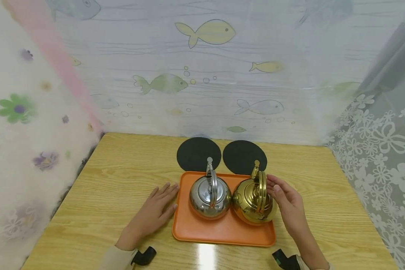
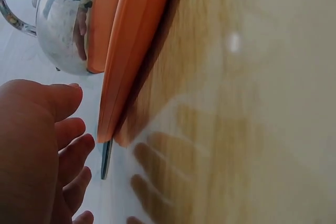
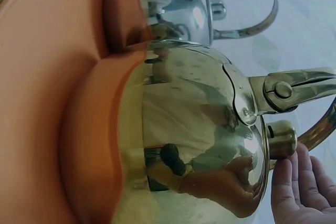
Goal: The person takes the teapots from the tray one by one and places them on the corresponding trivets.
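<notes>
A gold kettle (image 1: 244, 206) and a silver kettle (image 1: 200, 204) stand side by side on an orange tray (image 1: 222, 234), both with arched handles raised. My right hand (image 1: 291, 206) is at the gold kettle's right side, its fingers extended close by the arched handle. In the right wrist view, those fingers (image 3: 310, 182) overlap the area beside the gold lid knob (image 3: 282, 139), not curled round anything. Left of the tray, my left hand (image 1: 155, 210) lies palm down with fingers spread, fingertips right at the tray's left rim. It holds nothing.
Two black round mats (image 1: 198, 152) lie on the wooden table (image 1: 128, 161) behind the tray, partly overlapped by the kettles' spouts. A fish-patterned curtain (image 1: 209, 90) hangs at the table's back edge. Flower-patterned cloth (image 1: 47, 161) covers the left side, and white floral lace (image 1: 384, 168) the right.
</notes>
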Tool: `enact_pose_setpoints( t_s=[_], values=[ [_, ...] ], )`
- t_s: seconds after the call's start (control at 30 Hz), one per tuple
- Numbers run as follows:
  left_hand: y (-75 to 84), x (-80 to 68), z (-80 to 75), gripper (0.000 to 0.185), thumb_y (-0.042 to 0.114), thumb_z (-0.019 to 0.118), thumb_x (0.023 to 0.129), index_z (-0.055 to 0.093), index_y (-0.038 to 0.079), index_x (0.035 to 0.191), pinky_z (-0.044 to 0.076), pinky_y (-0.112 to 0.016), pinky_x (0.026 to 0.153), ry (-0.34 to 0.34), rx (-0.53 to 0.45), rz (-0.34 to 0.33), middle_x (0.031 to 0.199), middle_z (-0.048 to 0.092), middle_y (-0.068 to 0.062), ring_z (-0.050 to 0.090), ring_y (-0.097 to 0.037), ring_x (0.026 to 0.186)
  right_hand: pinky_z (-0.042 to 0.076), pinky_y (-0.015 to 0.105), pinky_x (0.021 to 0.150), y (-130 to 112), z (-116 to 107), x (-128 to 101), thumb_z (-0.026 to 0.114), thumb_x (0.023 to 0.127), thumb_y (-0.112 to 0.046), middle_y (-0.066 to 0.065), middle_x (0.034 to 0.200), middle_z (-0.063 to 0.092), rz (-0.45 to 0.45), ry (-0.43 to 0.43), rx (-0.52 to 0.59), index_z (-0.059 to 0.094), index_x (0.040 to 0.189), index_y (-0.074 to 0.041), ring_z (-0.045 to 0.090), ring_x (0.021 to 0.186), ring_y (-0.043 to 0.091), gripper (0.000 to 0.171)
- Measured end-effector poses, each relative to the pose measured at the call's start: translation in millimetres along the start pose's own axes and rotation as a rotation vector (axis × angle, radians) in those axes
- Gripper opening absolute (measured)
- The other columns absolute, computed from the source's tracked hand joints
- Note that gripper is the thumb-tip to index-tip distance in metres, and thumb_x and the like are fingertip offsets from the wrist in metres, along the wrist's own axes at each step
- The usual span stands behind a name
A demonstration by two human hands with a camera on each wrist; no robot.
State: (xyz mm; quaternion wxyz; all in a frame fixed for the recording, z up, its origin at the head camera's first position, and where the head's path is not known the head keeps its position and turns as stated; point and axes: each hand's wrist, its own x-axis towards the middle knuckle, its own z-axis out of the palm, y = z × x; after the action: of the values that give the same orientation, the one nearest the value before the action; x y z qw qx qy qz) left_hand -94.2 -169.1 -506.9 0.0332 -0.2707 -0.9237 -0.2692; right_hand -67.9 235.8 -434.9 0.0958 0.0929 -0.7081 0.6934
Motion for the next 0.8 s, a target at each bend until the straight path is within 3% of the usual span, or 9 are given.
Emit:
enact_pose_setpoints(
  t_s=[0.4, 0.63, 0.8],
  values=[
    [1.0, 2.6, 4.8, 0.055, 0.032, 0.057, 0.105, 0.047, 0.01, 0.154, 0.022, -0.06, 0.122, -0.023, -0.033, -0.024, 0.159, 0.045, -0.005, 0.034, -0.033, 0.151, 0.053, 0.021, 0.099, -7.1, -1.0, 5.6, 0.036, 0.11, -0.004, 0.002, 0.124, 0.067, -0.015, -0.054, 0.126, 0.041, 0.14, 0.023, 0.065, 0.114, 0.01, 0.041],
    [1.1, 3.2, 6.2, 0.053, 0.028, 0.057, 0.105, 0.047, 0.009, 0.154, 0.024, -0.062, 0.121, -0.021, -0.038, -0.013, 0.159, 0.044, -0.006, 0.034, -0.034, 0.15, 0.053, 0.021, 0.098, -12.1, -3.0, 7.9, 0.032, 0.111, -0.003, 0.004, 0.129, 0.065, -0.018, -0.149, 0.313, 0.053, 0.141, 0.006, 0.065, 0.116, 0.01, 0.038],
    [0.9, 2.7, 8.4, 0.052, 0.023, 0.058, 0.104, 0.047, 0.008, 0.153, 0.025, -0.064, 0.12, -0.005, -0.041, -0.005, 0.159, 0.044, -0.007, 0.036, -0.035, 0.149, 0.053, 0.021, 0.098, -13.5, -3.4, 8.9, 0.03, 0.111, -0.002, 0.005, 0.129, 0.066, -0.012, -0.185, 0.386, 0.053, 0.142, 0.005, 0.066, 0.115, 0.011, 0.039]
  ],
)
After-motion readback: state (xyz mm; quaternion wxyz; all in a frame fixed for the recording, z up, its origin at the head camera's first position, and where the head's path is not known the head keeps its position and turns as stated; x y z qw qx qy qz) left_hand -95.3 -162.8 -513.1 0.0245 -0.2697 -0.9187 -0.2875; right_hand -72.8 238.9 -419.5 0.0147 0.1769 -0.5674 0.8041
